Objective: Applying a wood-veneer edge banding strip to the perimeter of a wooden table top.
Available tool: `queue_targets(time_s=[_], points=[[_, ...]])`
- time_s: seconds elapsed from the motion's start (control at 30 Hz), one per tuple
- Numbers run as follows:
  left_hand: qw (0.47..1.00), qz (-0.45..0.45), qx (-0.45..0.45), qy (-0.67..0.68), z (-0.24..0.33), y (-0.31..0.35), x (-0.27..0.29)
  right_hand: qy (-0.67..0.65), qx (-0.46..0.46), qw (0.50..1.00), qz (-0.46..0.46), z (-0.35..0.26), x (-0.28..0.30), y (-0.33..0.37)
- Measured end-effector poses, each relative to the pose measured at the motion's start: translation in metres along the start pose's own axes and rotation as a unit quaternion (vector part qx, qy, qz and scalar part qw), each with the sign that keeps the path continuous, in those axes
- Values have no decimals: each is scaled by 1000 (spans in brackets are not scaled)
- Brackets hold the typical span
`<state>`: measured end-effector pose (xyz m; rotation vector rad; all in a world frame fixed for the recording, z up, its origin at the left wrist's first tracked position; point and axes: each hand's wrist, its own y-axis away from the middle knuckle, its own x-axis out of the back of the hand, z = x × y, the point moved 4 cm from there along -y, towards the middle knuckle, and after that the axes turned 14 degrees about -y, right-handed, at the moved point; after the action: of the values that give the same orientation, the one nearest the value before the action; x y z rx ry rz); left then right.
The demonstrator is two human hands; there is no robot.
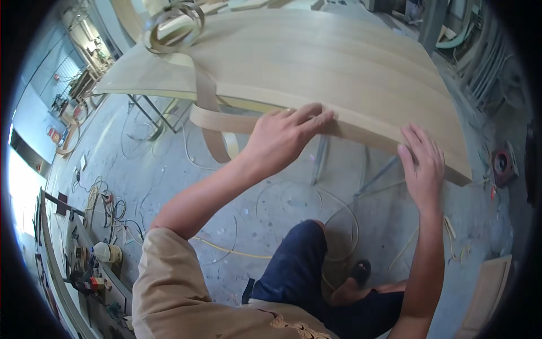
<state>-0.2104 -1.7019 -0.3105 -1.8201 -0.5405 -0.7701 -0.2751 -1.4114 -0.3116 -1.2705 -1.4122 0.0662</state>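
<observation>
A large pale wood panel [316,62] lies flat in front of me, its near edge facing my body. Along that edge runs a thin wood edge-banding strip [223,121], which loops freely off to the left and back up to a loose coil [174,31] on the panel's far left. My left hand [286,135] is closed on the strip at the middle of the edge, fingers over the top. Near the right corner my right hand [423,166] touches the edge, fingers stretched over the top and thumb apart against the front face. Its palm is hidden.
Thin metal legs [319,161] stand beneath the panel. Hoses and a yellow cable [231,250] cross the concrete floor. At lower left, a bench holds tools and a white tub [107,252]. A speaker-like box [503,164] sits at right, a wooden panel [486,296] at lower right.
</observation>
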Motion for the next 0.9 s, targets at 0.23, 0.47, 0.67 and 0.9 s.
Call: queue_targets(time_s=[0.23, 0.47, 0.67, 0.9], points=[[997, -23, 70, -36, -44, 37, 27, 11, 10, 1000, -3, -4, -3, 3], [855, 311, 401, 108, -147, 119, 31, 67, 53, 996, -8, 3, 1, 5], [799, 48, 507, 321, -180, 142, 6, 92, 81, 989, -87, 14, 0, 2], [856, -128, 443, 235, -203, 136, 30, -78, 14, 974, -212, 17, 31, -22]])
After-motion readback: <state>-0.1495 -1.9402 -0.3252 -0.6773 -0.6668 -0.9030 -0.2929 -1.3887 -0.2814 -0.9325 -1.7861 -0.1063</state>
